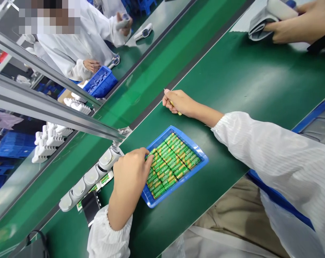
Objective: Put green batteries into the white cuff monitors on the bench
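Observation:
A shallow blue tray (202, 154) lies on the green table (245, 86), packed with rows of green and gold batteries (173, 157). My left hand (131, 172) rests at the tray's left end, its fingers curled and pinching at the batteries there. My right hand (178, 102) lies farther back on the table, closed on a thin yellow stick (175, 106) whose tip shows above my fingers. A row of white devices (91, 177) lies just left of my left hand, some with batteries showing in open compartments.
A green conveyor belt (151, 79) runs diagonally past a metal rail (55, 114). Across it a person in a white coat holds a white device beside a blue bin (100, 83). Another person's hand (291, 25) holds a grey device at top right. White devices are stacked at left.

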The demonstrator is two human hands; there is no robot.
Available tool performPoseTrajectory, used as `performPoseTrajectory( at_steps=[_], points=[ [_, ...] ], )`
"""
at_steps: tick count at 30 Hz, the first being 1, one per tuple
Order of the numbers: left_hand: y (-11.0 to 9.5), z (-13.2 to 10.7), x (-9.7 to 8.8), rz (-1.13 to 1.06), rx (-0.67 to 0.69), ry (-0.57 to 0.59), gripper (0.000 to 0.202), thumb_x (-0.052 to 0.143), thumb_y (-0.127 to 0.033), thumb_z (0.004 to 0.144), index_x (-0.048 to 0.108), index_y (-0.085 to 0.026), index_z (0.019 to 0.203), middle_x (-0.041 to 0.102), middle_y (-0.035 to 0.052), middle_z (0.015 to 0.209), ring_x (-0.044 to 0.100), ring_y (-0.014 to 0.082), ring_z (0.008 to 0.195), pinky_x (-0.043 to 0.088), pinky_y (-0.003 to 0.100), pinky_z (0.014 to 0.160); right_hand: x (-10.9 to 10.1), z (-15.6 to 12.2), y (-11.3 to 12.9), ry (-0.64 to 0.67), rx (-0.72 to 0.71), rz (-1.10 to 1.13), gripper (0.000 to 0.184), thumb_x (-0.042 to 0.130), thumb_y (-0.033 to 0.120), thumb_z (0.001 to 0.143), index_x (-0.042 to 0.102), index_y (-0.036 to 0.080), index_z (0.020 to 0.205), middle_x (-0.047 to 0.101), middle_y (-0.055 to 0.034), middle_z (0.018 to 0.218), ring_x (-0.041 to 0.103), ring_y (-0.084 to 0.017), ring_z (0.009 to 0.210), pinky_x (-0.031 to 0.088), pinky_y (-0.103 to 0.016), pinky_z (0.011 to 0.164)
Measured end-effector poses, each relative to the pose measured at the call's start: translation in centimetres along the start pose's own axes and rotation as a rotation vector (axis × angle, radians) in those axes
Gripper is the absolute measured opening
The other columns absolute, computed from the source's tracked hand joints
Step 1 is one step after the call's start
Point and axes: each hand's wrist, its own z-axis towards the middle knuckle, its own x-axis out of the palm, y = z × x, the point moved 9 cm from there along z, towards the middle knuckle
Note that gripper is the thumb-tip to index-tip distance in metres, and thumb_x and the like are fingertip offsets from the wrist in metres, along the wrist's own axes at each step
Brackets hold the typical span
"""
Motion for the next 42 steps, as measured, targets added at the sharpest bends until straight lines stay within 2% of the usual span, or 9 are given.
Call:
performPoseTrajectory(
  at_steps=[7,10,15,21,24,28,32,35,42],
  points=[
    [0.5,0.3,0.6,0.035,-0.066,0.024,0.024,0.066,-0.045,0.103,0.069,-0.025,0.091,0.075,0.0028,0.082,0.071,0.0267,0.078,0.032,0.033,0.060,0.2,-0.2,0.8,0.048,-0.087,-0.128,0.060,0.058,0.076,0.103,0.052,0.022,0.078,0.047,0.0035,0.053,0.038,-0.010,0.039,0.030,-0.023,0.035],
    [0.9,0.5,-0.2,-0.088,-0.032,-0.059,0.018,0.070,-0.042,0.102,0.068,-0.024,0.101,0.075,0.0028,0.095,0.071,0.0250,0.085,0.042,0.033,0.068,0.2,-0.2,1.0,0.042,-0.107,-0.163,0.062,0.057,0.078,0.102,0.052,0.022,0.077,0.047,0.0037,0.052,0.038,-0.010,0.039,0.030,-0.024,0.036],
    [0.7,1.2,-0.3,-0.274,0.117,-0.135,0.040,0.080,-0.042,0.095,0.064,-0.021,0.124,0.072,0.0070,0.120,0.069,0.0282,0.111,0.052,0.039,0.094,0.4,-0.5,1.3,0.046,-0.119,-0.201,0.063,0.056,0.080,0.101,0.053,0.022,0.077,0.047,0.0037,0.052,0.037,-0.010,0.039,0.030,-0.024,0.036],
    [1.4,1.3,0.8,-0.262,0.159,-0.078,0.028,0.076,-0.029,0.098,0.065,-0.023,0.123,0.075,0.0056,0.116,0.073,0.0272,0.102,0.055,0.038,0.086,0.1,-0.5,1.2,0.061,-0.139,-0.255,0.065,0.051,0.081,0.103,0.056,0.021,0.077,0.046,0.0034,0.055,0.037,-0.010,0.042,0.032,-0.024,0.038],
    [0.5,0.7,-1.4,-0.266,0.318,-0.274,0.028,0.067,-0.030,0.103,0.064,-0.021,0.129,0.074,0.0095,0.122,0.072,0.0272,0.106,0.056,0.040,0.091,-0.2,-0.3,0.9,0.089,-0.139,-0.266,0.066,0.051,0.083,0.102,0.058,0.021,0.079,0.046,0.0031,0.057,0.038,-0.010,0.043,0.033,-0.024,0.040],
    [-2.6,-1.0,-3.3,-0.381,0.755,-0.488,0.014,0.058,-0.025,0.108,0.068,-0.022,0.116,0.076,0.0076,0.117,0.071,0.0229,0.110,0.056,0.039,0.097,-0.2,-0.4,0.6,0.131,-0.123,-0.273,0.065,0.051,0.083,0.101,0.059,0.022,0.081,0.044,0.0021,0.058,0.038,-0.011,0.044,0.034,-0.026,0.041],
    [-5.0,-1.2,-1.3,-0.456,0.975,-0.390,0.016,0.055,-0.023,0.109,0.070,-0.018,0.110,0.076,0.0077,0.113,0.071,0.0207,0.111,0.058,0.037,0.103,-0.3,-0.7,1.1,0.079,-0.132,-0.315,0.063,0.053,0.081,0.102,0.061,0.023,0.078,0.044,0.0006,0.059,0.034,-0.013,0.045,0.030,-0.030,0.041],
    [-5.7,-0.9,0.0,-0.481,1.004,-0.319,0.018,0.056,-0.025,0.109,0.071,-0.016,0.107,0.075,0.0090,0.111,0.072,0.0208,0.108,0.058,0.037,0.106,-0.2,-0.7,1.3,0.071,-0.123,-0.317,0.065,0.052,0.083,0.100,0.061,0.024,0.075,0.043,-0.0002,0.058,0.034,-0.013,0.045,0.028,-0.031,0.041],
    [-6.0,-0.6,0.5,-0.513,1.007,-0.236,0.019,0.057,-0.026,0.108,0.072,-0.016,0.100,0.073,0.0072,0.097,0.069,0.0203,0.093,0.058,0.037,0.093,0.1,-0.7,1.3,0.111,-0.122,-0.297,0.063,0.053,0.081,0.101,0.060,0.023,0.079,0.043,0.0007,0.058,0.034,-0.014,0.048,0.031,-0.030,0.043]
  ],
)
